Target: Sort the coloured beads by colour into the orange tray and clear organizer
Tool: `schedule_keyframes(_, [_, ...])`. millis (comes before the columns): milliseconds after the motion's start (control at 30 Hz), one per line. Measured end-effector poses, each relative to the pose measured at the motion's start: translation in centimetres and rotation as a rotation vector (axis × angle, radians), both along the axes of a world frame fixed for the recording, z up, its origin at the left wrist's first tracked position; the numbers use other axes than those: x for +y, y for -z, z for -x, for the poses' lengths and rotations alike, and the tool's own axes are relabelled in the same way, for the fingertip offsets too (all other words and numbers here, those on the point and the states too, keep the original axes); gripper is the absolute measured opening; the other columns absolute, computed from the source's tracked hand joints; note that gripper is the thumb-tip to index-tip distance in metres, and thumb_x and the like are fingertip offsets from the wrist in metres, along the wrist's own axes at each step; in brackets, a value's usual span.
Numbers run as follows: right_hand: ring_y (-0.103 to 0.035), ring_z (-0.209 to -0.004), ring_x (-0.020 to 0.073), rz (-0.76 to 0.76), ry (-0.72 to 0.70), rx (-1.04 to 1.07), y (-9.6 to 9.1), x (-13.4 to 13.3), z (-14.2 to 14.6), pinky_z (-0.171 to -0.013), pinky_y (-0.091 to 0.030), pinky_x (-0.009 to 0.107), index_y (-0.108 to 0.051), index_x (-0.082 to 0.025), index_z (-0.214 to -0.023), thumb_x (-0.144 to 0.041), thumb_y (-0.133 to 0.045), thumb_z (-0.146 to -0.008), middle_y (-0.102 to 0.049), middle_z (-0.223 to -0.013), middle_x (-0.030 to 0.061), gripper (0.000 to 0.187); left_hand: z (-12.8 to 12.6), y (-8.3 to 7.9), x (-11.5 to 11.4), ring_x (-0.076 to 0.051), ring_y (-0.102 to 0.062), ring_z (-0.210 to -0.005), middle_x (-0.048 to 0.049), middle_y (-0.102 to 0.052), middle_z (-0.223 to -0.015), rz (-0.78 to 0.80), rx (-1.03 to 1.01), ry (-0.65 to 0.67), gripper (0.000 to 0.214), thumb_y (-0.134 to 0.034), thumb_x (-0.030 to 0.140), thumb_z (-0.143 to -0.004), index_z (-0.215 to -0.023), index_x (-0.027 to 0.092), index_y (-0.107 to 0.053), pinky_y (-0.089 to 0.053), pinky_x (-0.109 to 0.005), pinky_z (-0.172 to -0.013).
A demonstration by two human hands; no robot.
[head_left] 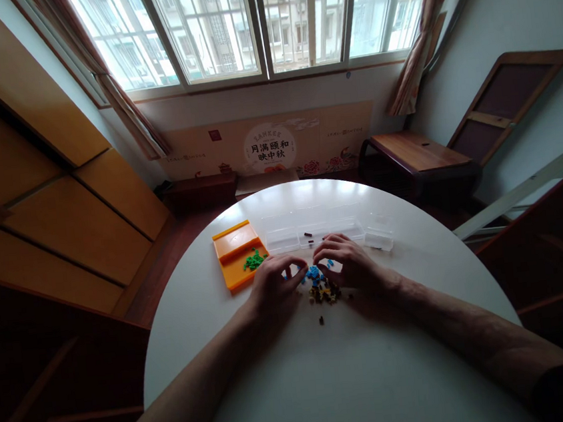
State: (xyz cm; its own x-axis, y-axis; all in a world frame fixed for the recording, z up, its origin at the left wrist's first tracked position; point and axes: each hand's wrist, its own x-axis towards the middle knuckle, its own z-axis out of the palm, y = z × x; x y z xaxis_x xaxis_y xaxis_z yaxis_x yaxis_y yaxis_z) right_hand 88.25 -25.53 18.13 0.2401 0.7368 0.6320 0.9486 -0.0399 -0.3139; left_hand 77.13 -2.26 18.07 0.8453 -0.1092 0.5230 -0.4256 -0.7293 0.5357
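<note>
Fingers (298, 277) beside blue pieces (313, 273), contact unclear

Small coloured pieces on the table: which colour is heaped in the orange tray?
The green pieces: they sit in the orange tray, whereas the blue pieces and the brown and yellow pieces are outside it.

A home room: beyond the round table (359, 377), curtains (120, 107) flank a window (217, 30); left of it, wooden cupboards (71, 216).

Some pcs (313, 273) r blu, tray (228, 275) orng.
</note>
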Motion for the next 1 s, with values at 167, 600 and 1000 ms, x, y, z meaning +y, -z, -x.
schedule_keyframes(167, [-0.066,-0.097,0.0251,0.123,-0.028,0.059,-0.6,-0.7,0.3,-0.102,-0.052,0.046,-0.074,-0.026,-0.099,-0.013,-0.073,-0.089,-0.077,-0.1,0.0036,0.016,0.4,0.0,0.7,-0.015,-0.071,-0.078,0.002,-0.08,-0.091,-0.159,0.033,-0.04,0.006,-0.08,0.02,-0.091,-0.094,0.023,-0.076,-0.052,-0.031,-0.083])
schedule_keyframes(600, [-0.065,-0.103,0.0256,0.165,-0.09,0.092,-0.6,-0.8,0.5,-0.101,-0.052,0.046,-0.075,-0.028,-0.11,-0.023,-0.077,-0.094,-0.074,-0.106,0.0041,0.016,0.8,0.0,0.7,-0.021,-0.07,-0.09,-0.0021,-0.077,-0.097,-0.274,0.016,0.03,0.01,-0.078,0.022,-0.09,-0.099,0.025,-0.078,-0.052,-0.036,-0.088])
schedule_keyframes(1000, [-0.067,-0.1,0.0236,0.175,-0.07,0.059,-0.8,-0.6,0.6,-0.1,-0.053,0.043,-0.077,-0.028,-0.107,-0.019,-0.075,-0.096,-0.075,-0.104,0.0038,0.014,0.5,0.9,1.1,-0.016,-0.07,-0.081,-0.0017,-0.079,-0.101,-0.306,-0.05,0.143,0.008,-0.079,0.028,-0.094,-0.102,0.029,-0.083,-0.054,-0.032,-0.082])
